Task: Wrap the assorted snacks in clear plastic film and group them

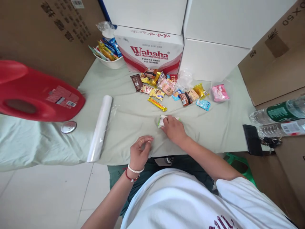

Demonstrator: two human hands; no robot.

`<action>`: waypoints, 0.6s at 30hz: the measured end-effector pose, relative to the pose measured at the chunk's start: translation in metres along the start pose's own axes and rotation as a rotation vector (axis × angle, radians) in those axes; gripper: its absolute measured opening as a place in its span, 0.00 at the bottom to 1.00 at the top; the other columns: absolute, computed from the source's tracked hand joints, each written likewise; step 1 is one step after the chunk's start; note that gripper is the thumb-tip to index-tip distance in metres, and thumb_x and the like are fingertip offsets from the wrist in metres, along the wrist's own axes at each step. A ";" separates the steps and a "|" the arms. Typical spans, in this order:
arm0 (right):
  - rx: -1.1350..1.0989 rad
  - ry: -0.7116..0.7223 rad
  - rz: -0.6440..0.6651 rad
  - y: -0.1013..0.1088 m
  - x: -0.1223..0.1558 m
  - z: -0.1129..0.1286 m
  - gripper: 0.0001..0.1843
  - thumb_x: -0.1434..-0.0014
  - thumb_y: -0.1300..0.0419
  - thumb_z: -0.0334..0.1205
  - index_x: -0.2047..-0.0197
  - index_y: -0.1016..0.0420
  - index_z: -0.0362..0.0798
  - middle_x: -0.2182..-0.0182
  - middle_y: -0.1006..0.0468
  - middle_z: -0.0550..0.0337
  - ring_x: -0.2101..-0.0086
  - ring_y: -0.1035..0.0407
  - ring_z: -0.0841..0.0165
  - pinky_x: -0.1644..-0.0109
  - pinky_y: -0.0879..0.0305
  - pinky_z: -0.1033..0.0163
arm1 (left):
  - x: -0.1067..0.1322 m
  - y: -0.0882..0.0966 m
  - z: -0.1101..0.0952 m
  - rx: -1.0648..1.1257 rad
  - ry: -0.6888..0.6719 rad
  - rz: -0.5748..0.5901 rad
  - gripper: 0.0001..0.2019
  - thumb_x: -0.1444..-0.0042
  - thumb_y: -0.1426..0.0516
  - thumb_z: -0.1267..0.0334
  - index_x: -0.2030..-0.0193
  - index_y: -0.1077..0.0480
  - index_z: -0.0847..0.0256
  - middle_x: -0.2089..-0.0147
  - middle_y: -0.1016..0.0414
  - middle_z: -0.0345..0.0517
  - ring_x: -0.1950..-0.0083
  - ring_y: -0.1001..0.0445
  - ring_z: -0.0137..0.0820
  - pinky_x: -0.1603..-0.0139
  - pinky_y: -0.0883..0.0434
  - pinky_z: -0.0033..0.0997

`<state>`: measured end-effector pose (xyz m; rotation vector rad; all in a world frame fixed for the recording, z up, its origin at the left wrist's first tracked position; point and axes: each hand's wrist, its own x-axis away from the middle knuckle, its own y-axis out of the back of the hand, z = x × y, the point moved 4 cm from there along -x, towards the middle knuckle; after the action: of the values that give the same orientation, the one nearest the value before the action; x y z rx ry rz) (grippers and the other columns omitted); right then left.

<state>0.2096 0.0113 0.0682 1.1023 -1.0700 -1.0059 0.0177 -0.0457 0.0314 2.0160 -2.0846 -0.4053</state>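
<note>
My right hand (173,128) rests on a small green-and-white snack packet (163,121), its fingers curled over it and hiding most of it. The packet lies on the cloth near the table's front. To its left, my left hand (140,152) hovers by the table edge, fingers bent and thumb close against them, with nothing visible in its grip. Just beyond the right hand lies a yellow stick-shaped snack (157,104). Behind that spreads a pile of wrapped snacks (166,86), with a light-blue packet (203,104) at its right end.
A roll of clear plastic bags (100,128) lies left, beside a red jug (40,95) and a round metal lid (68,127). A white bowl of snacks (113,63) and a Wahaha box (152,52) stand behind. Right: pink packet in a clear container (220,93), bottles (281,113), phone (252,140).
</note>
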 end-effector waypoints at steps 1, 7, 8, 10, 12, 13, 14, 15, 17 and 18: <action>-0.037 -0.015 -0.007 0.005 0.001 -0.005 0.14 0.27 0.43 0.44 0.43 0.28 0.47 0.47 0.26 0.43 0.50 0.31 0.56 0.53 0.32 0.58 | 0.000 0.000 -0.002 0.015 0.016 -0.013 0.12 0.35 0.44 0.57 0.62 0.20 0.57 0.56 0.16 0.48 0.50 0.18 0.38 0.40 0.24 0.43; -0.774 -0.069 -0.189 0.027 0.021 -0.040 0.16 0.27 0.50 0.48 0.57 0.27 0.48 0.63 0.26 0.56 0.61 0.30 0.63 0.56 0.33 0.61 | -0.013 -0.031 -0.017 0.235 0.125 0.005 0.23 0.36 0.40 0.48 0.39 0.29 0.57 0.36 0.25 0.56 0.37 0.23 0.41 0.42 0.23 0.40; -0.932 -0.068 -0.165 0.023 0.025 -0.042 0.17 0.28 0.50 0.51 0.58 0.27 0.49 0.67 0.27 0.59 0.64 0.32 0.65 0.59 0.33 0.62 | -0.017 -0.042 -0.018 0.294 0.149 0.063 0.26 0.37 0.39 0.47 0.37 0.32 0.58 0.34 0.26 0.57 0.36 0.24 0.41 0.42 0.22 0.40; -1.178 -0.095 -0.095 0.009 0.033 -0.042 0.19 0.30 0.48 0.57 0.59 0.28 0.50 0.71 0.30 0.63 0.69 0.35 0.67 0.64 0.34 0.64 | -0.022 -0.064 -0.020 0.383 0.202 0.194 0.27 0.37 0.39 0.46 0.38 0.34 0.59 0.38 0.23 0.57 0.40 0.21 0.41 0.43 0.22 0.41; -1.296 -0.129 -0.067 -0.004 0.041 -0.038 0.22 0.32 0.47 0.62 0.59 0.29 0.51 0.71 0.30 0.63 0.70 0.36 0.68 0.64 0.33 0.63 | -0.024 -0.080 -0.021 0.407 0.230 0.231 0.26 0.38 0.38 0.47 0.41 0.35 0.59 0.43 0.20 0.56 0.45 0.19 0.40 0.45 0.21 0.42; -1.319 -0.139 -0.074 -0.009 0.046 -0.036 0.23 0.32 0.46 0.64 0.60 0.29 0.51 0.69 0.29 0.62 0.68 0.34 0.67 0.62 0.32 0.63 | -0.025 -0.085 -0.023 0.394 0.228 0.210 0.26 0.39 0.37 0.48 0.41 0.36 0.59 0.45 0.20 0.55 0.46 0.19 0.40 0.45 0.21 0.42; -1.333 -0.147 -0.094 -0.012 0.050 -0.035 0.24 0.34 0.44 0.66 0.60 0.29 0.51 0.67 0.27 0.61 0.65 0.32 0.66 0.59 0.30 0.62 | -0.025 -0.088 -0.025 0.371 0.216 0.180 0.26 0.40 0.36 0.49 0.41 0.36 0.59 0.45 0.21 0.55 0.46 0.19 0.40 0.45 0.21 0.41; -1.347 -0.152 -0.108 -0.015 0.055 -0.034 0.25 0.37 0.41 0.67 0.58 0.29 0.51 0.63 0.26 0.59 0.62 0.30 0.65 0.56 0.29 0.60 | -0.024 -0.091 -0.028 0.346 0.199 0.165 0.26 0.40 0.36 0.51 0.41 0.37 0.59 0.44 0.21 0.55 0.46 0.19 0.39 0.44 0.21 0.41; -1.393 -0.173 -0.135 -0.017 0.062 -0.036 0.27 0.42 0.36 0.66 0.55 0.29 0.52 0.58 0.24 0.57 0.57 0.28 0.63 0.52 0.27 0.59 | -0.021 -0.095 -0.037 0.312 0.150 0.214 0.27 0.39 0.37 0.53 0.37 0.38 0.58 0.42 0.22 0.55 0.45 0.20 0.40 0.43 0.22 0.42; -1.413 -0.187 -0.138 -0.016 0.064 -0.041 0.27 0.43 0.34 0.65 0.53 0.28 0.53 0.58 0.23 0.58 0.57 0.28 0.63 0.51 0.27 0.59 | -0.019 -0.095 -0.042 0.298 0.115 0.260 0.28 0.39 0.37 0.53 0.35 0.38 0.58 0.40 0.23 0.56 0.43 0.21 0.40 0.41 0.22 0.43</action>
<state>0.2604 -0.0462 0.0569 -0.0928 -0.1987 -1.5765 0.1221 -0.0311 0.0392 1.8224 -2.4065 0.0688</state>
